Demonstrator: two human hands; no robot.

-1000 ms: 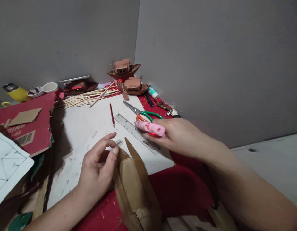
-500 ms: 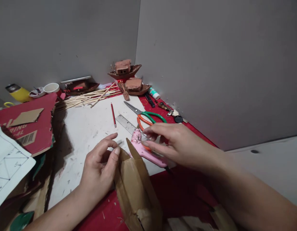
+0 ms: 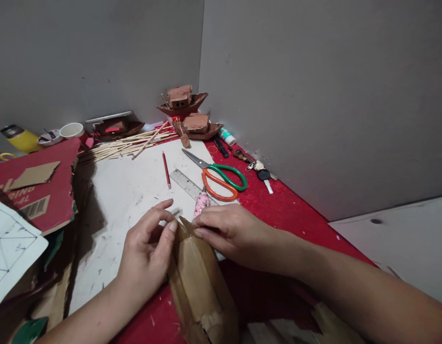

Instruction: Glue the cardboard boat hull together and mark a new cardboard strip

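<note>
Brown cardboard form [image 3: 195,277], folded trough-like, lies in front of the person at the near side of the red bench [image 3: 285,220], pointed end facing away, tip over the white sheet [image 3: 124,191]. Left hand [image 3: 145,246]: grip closed, thumb pinching the left wall near the point, forefinger loose. Right hand [image 3: 238,234]: grip pinched at the right wall by the tip, contact partly hidden by the fingers. The two walls meet or nearly meet at the point; can't tell if there's glue in the seam. Main risk, I'd say: walls meet out of line, one edge riding higher, if the two hands press unevenly. Next: seam springs open if either pinch slackens before any glue sets, since folded card likely wants to flatten. Too hard a squeeze could crease the thin tip. Pink glue gun [image 3: 201,203] sits just beyond the right fingers, mostly covered by that hand; if hot, a knuckle slip means a burn, and a drip could foul the ruler [image 3: 183,181] or the scissors [image 3: 221,196] close by. Nozzle points at the orange handle, so a tug there could knock the gun round.
</note>
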